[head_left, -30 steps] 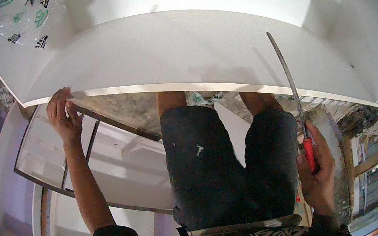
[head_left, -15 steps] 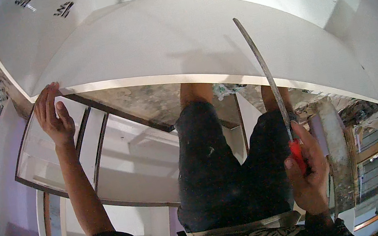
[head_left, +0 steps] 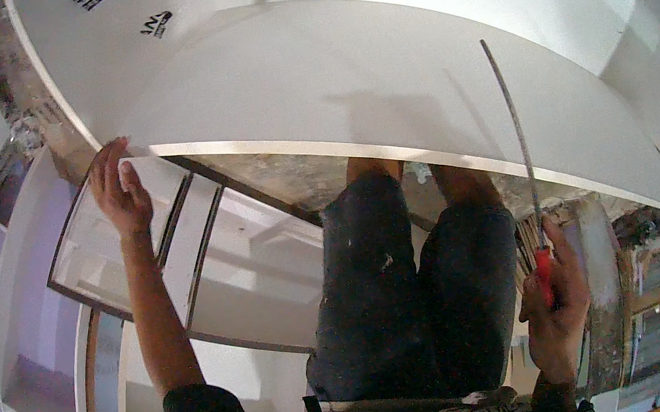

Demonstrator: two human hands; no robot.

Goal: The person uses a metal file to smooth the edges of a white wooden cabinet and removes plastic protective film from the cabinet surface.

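A broad white cabinet panel with a pale front edge stretches across the upper part of the view. My left hand rests its outstretched fingertips on the panel's near left corner, thumb apart from them. On the right, my right hand is closed around the red handle of a long, thin metal file. The file's grey blade points up and away, slightly tilted. In this view it crosses the panel's front edge; whether it touches the panel I cannot tell.
Below left stands an open white frame with dark edges and dividers. Further left are white shelves with lilac insides. My legs are under the panel's front edge. Wooden pieces and crumpled material lie at the right.
My view has shifted, so the panel and frame appear further right. The file now stands more upright, its tip further right, still in my right hand. My left hand stays at the corner.
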